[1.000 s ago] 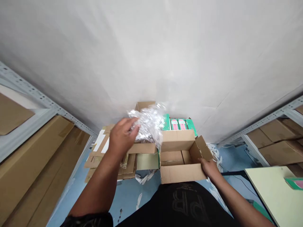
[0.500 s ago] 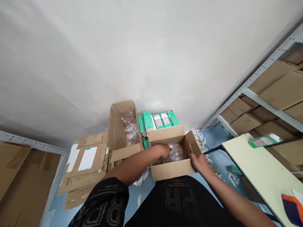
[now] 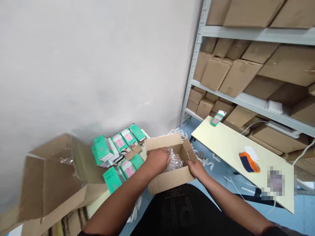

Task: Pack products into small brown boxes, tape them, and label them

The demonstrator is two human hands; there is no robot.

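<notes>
An open cardboard box (image 3: 169, 178) rests against my lap. My left hand (image 3: 157, 160) reaches into it, fingers curled over crumpled clear plastic wrap (image 3: 175, 160) inside. My right hand (image 3: 195, 167) grips the box's right front corner and flap. Green and pink product boxes (image 3: 118, 144) are piled on the floor just left of the box.
A larger open carton (image 3: 54, 183) with plastic inside lies at the left. A pale table (image 3: 236, 150) at the right carries an orange tape dispenser (image 3: 248, 162) and a green package (image 3: 218, 118). Metal shelves (image 3: 246, 98) stacked with cartons stand behind it. Paper scraps litter the blue floor.
My left hand dropped a wad of plastic into the left carton, then moved into the small box onto the plastic there. My view has swung to the right, toward the shelves.
</notes>
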